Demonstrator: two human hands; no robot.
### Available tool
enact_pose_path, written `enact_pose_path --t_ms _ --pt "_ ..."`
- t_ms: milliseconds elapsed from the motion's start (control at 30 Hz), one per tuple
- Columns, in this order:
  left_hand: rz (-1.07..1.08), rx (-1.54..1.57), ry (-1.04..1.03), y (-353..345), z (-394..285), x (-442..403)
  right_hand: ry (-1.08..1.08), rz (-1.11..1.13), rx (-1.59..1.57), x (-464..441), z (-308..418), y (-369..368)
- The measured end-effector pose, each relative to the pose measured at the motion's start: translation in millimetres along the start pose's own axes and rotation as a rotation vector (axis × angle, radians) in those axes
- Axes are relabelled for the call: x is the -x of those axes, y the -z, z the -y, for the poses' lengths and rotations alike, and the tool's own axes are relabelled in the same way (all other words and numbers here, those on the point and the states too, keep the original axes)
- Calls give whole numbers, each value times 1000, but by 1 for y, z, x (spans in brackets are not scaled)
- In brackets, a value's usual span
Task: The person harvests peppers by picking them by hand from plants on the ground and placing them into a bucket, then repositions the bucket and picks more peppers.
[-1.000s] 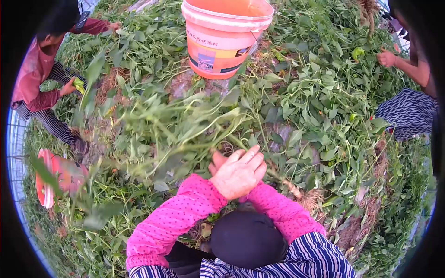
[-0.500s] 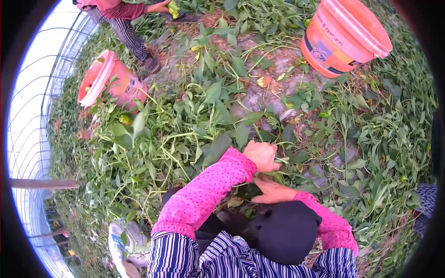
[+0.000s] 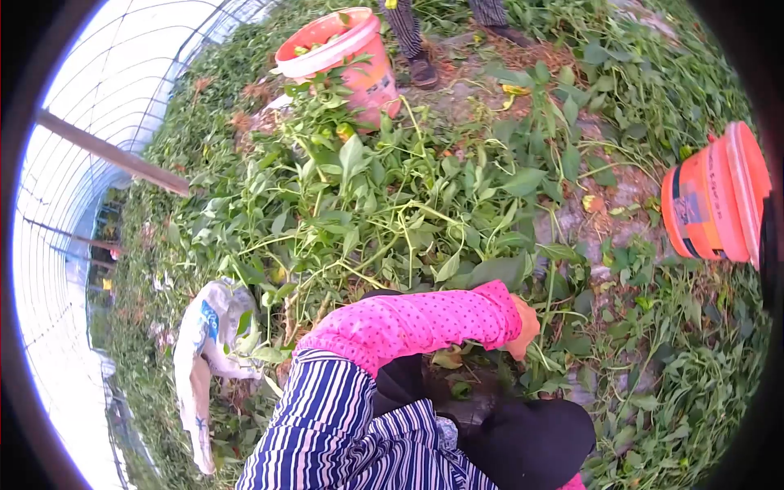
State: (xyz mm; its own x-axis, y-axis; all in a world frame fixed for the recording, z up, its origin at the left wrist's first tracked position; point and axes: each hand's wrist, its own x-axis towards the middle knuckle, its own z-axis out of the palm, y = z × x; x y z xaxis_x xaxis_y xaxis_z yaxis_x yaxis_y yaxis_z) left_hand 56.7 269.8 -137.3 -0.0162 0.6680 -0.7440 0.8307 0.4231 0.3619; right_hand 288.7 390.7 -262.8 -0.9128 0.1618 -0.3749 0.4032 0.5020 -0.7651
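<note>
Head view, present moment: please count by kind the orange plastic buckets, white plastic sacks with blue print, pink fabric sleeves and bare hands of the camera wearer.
Orange plastic buckets: 2
White plastic sack with blue print: 1
Pink fabric sleeves: 2 (one only a scrap, bottom edge)
Bare left hand: 1 (right hand not visible)
Total: 6

Bucket count: two — one far bucket (image 3: 377, 86), one right bucket (image 3: 694, 200). Green pieces (image 3: 314, 47) in the far bucket: several, exact number not readable. White bag (image 3: 193, 359), left: one. Wearer's hands in view: one, the left hand (image 3: 524, 328). Pink sleeves (image 3: 416, 322): two, the second a sliver at the near edge. Dark cap (image 3: 531, 445), near: one. Far trouser legs (image 3: 404, 28): two. Shoes (image 3: 423, 72): two. Leafy plants (image 3: 278, 204): many — too tangled to count.
</note>
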Motion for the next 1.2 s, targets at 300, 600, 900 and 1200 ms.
enact_pose_path --t_ms 300,600,900,1200 --pt "-416 -215 -91 48 -15 42 19 -176 26 23 44 32" --pt "-501 -103 285 81 91 113 386 46 181 -143 114 79" --pt "-510 -33 420 64 160 136 179 84 176 -180 155 1" --pt "-609 -392 269 95 79 107 17 155 179 -159 92 -57"
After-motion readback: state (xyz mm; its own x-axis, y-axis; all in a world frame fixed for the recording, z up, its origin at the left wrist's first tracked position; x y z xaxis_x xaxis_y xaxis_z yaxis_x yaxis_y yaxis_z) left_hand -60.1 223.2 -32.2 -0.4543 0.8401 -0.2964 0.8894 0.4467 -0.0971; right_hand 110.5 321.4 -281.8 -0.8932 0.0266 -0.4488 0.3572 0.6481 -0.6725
